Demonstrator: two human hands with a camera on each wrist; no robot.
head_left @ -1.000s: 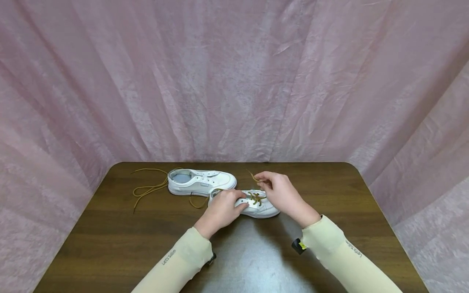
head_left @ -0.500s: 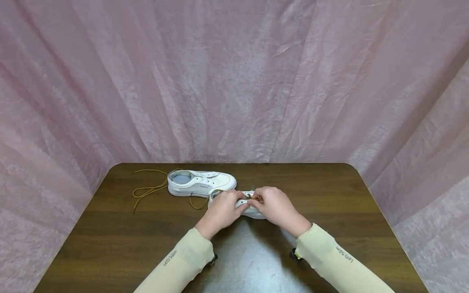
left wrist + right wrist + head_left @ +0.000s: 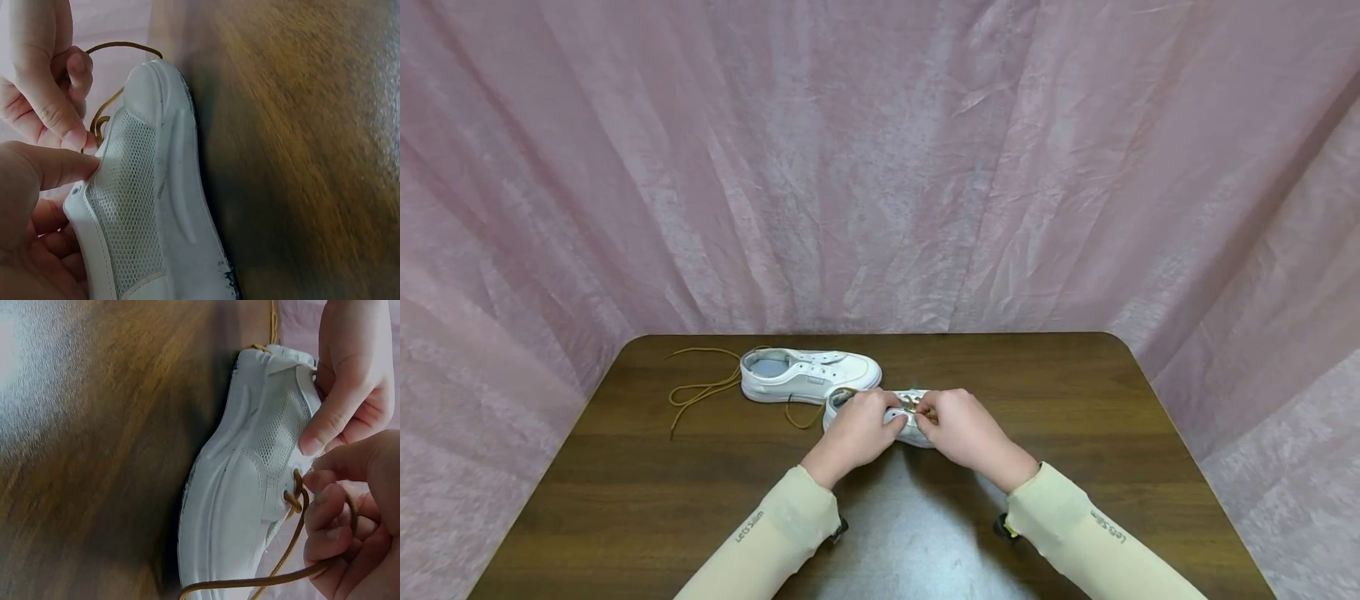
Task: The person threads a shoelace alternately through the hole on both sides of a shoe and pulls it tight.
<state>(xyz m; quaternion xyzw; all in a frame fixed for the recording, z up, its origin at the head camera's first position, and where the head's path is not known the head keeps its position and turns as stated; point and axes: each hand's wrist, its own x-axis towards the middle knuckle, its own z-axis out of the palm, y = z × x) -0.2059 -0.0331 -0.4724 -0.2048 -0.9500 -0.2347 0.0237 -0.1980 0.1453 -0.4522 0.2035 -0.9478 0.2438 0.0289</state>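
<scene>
A white sneaker (image 3: 917,437) with a mesh side lies on the table, its toe pointing right. My left hand (image 3: 857,427) grips its eyelet flap, thumb on the near side. Fingertips of my right hand (image 3: 964,427) meet the flap right beside the left thumb. In the right wrist view, the right hand pinches a brown shoelace (image 3: 297,575) close to the eyelets, and part of it runs through the curled fingers. The lace passes through the eyelets nearest the toe and loops out over the toe cap. The pinched tip is hidden behind the fingers.
Behind and to the left stands a second white sneaker (image 3: 820,377), its eyelets unlaced. Another brown lace (image 3: 706,388) lies loosely coiled by its heel. Both shoes rest on a brown wooden table (image 3: 647,500), with a pink curtain (image 3: 880,167) behind its far edge.
My right hand has come down and left from above the toe, bringing the lace to the eyelets beside the left hand. The left hand keeps its grip on the sneaker.
</scene>
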